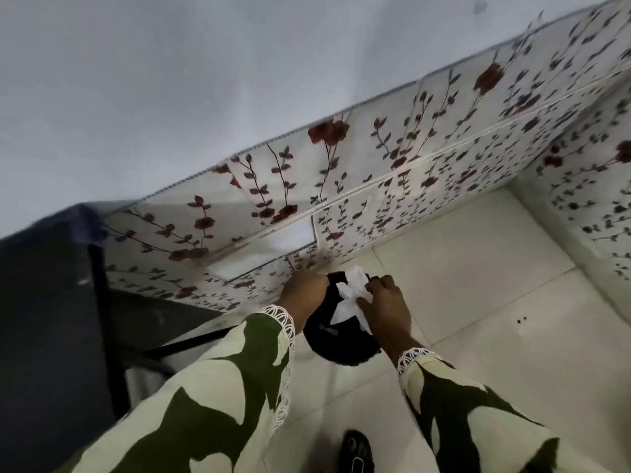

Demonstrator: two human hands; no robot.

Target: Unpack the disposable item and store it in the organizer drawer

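both hands [345,302] on crumpled white wrapper [351,295], no legible writing

**The Floor and What Sat on It**

The floor [478,295] was made of big pale tiles with thin lines between them. A few small dark specks [521,319] showed on one tile, well apart from everything else. A long cloth organizer [341,186] stood on the floor along the wall — it was white, with red flowers and dark leaves all over it. It turned a corner at the right side. A round black thing [341,343] was low over the tiles, just beside the organizer; whether it rested on the floor could not be told. At the bottom edge, a dark sandal [356,450] stood on a tile.
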